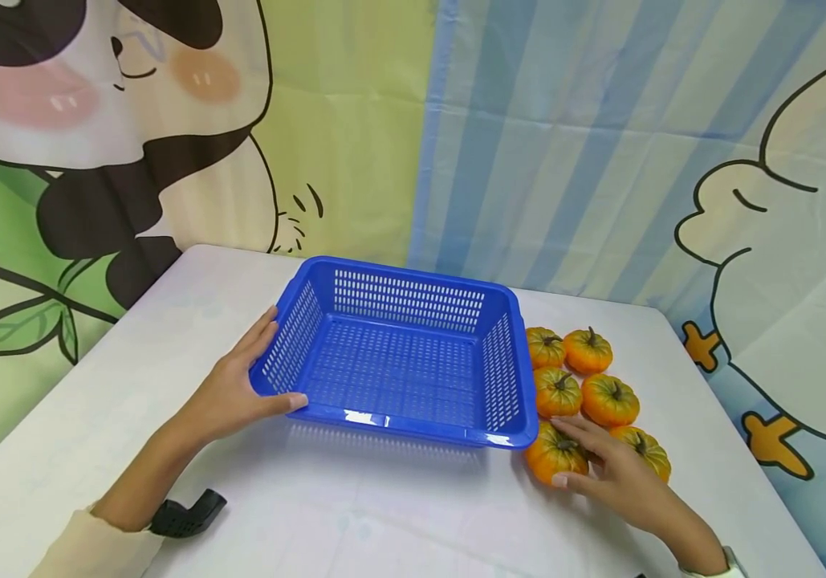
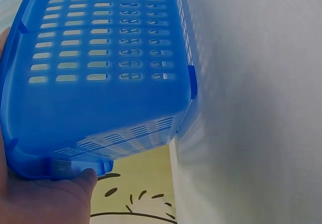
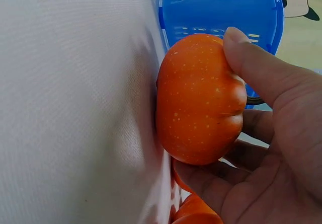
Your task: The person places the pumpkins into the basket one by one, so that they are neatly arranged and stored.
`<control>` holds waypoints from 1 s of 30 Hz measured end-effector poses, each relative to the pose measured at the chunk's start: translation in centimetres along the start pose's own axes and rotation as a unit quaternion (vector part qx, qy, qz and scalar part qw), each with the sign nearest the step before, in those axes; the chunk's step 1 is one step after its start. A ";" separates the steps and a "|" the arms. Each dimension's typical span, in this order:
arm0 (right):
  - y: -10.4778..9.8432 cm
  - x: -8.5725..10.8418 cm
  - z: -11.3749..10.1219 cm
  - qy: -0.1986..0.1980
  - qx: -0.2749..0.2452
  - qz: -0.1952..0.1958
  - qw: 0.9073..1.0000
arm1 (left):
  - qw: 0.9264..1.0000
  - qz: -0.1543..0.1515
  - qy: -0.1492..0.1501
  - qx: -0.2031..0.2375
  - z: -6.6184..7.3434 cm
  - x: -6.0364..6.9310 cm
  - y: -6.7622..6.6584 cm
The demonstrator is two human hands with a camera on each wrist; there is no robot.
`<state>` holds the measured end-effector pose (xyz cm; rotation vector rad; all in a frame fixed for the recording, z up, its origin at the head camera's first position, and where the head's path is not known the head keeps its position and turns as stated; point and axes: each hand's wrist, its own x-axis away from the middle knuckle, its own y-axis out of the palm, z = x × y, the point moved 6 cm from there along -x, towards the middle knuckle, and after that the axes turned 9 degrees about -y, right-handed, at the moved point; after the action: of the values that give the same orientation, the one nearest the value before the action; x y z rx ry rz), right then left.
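Note:
A blue plastic basket (image 1: 391,429) with slotted walls stands on the table, its inside bare. At its near left corner my left hand (image 1: 239,393) grips the rim, thumb along the front edge and fingers against the left side. My right hand (image 1: 622,478) holds a small orange pumpkin (image 1: 553,457) just off the basket's near right corner. In the right wrist view, thumb and fingers lie around that pumpkin (image 3: 198,100), which sits at the table surface. Several more pumpkins, among them one at the back (image 1: 587,351) and one beside the right hand (image 1: 645,449), cluster along the basket's right side.
The white table (image 1: 384,514) ends at a cartoon-printed curtain (image 1: 528,144) behind and on both sides. A black device (image 1: 189,514) is on the left wrist, low over the table.

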<state>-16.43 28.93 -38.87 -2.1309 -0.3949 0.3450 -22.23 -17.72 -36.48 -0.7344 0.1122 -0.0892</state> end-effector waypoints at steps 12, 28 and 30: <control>-1.9 -0.3 -0.5 -0.024 0.002 0.059 0.998 | 1.000 0.002 0.002 0.003 0.0 0.2 -0.1; -6.7 -1.9 -2.7 -0.101 -0.030 0.187 0.977 | 1.000 0.005 0.006 -0.001 -0.3 0.0 0.1; -7.3 -2.5 -3.2 -0.116 -0.041 0.199 0.972 | 1.000 0.006 0.005 0.000 -0.3 -0.1 0.1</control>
<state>-18.52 29.46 -30.81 -2.2520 -0.1099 0.8256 -22.35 -17.86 -36.80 -0.7337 0.1261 -0.0818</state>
